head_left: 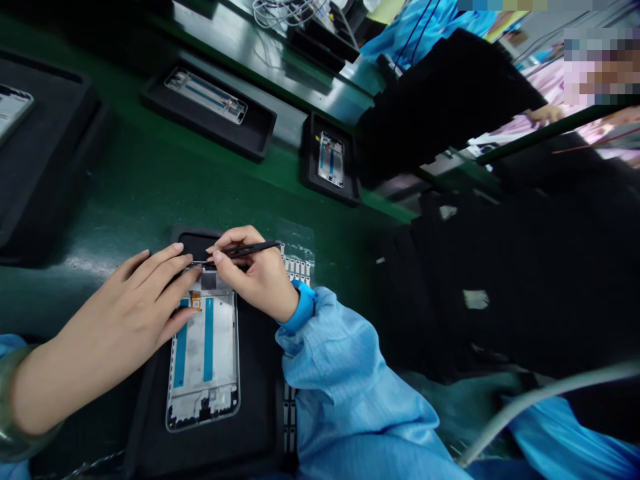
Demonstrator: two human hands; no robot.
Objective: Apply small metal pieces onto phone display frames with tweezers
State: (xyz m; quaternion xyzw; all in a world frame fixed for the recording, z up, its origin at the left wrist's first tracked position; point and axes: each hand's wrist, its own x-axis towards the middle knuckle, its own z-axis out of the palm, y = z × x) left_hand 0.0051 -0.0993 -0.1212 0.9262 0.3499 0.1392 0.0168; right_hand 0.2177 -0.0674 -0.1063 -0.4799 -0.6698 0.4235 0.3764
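phone mid-frame [203, 353] under both hands, tweezers at its top end

the frame lies lengthwise in a black tray [256, 407] close to the near edge of the table [150, 190], its top end under the fingers. the left hand [135, 300] is open, its fingers spread and resting flat across that end, pressing without gripping; a pale green bangle [21, 417] sits on the wrist. the right hand [255, 275] is closed in a pinch on black tweezers [247, 249], whose tips reach in just beside the left fingers. whether they hold anything is too small to tell.

as it lies, the frame shows two blue strips [209, 340] along its inner face and a small amber tab [196, 301] near the top. a clear sheet [296, 237] just beside the right hand carries rows of small pale pieces [296, 268], and more of them run down past the tray's far side, so a good stock remains. two more frames [331, 159] sit in their own trays [210, 143] further up the table, with blue strips showing. beyond them, a co-worker's hand [545, 115] rests past a heap of black cloth [450, 280], and a grey cable [545, 397] crosses near the table's right corner.
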